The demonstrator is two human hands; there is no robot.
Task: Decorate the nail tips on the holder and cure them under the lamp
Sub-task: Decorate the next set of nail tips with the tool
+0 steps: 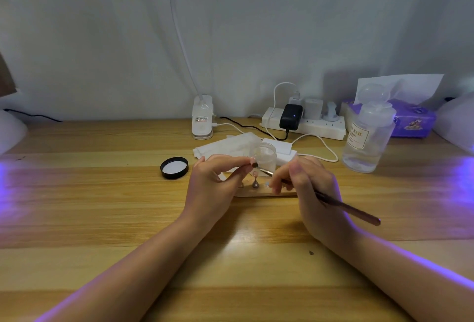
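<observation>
Pinching a nail tip, left hand; right hand gripping brush.

Bare wooden table lay open left and near — behind the hands, a black lid, small jar, wipes and pump bottle crowded the way.

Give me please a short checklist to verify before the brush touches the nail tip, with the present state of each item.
1. Brush held firmly by the right hand: ok.
2. Nail tip pinched in the left hand fingers: ok.
3. Brush head at the nail tip: ok, right beside it.
4. Small jar open, its black lid lying apart on the table: ok.
5. Gel loaded on the brush: cannot tell.
6. Holder steady on the table: cannot tell, hands partly cover it.
</observation>
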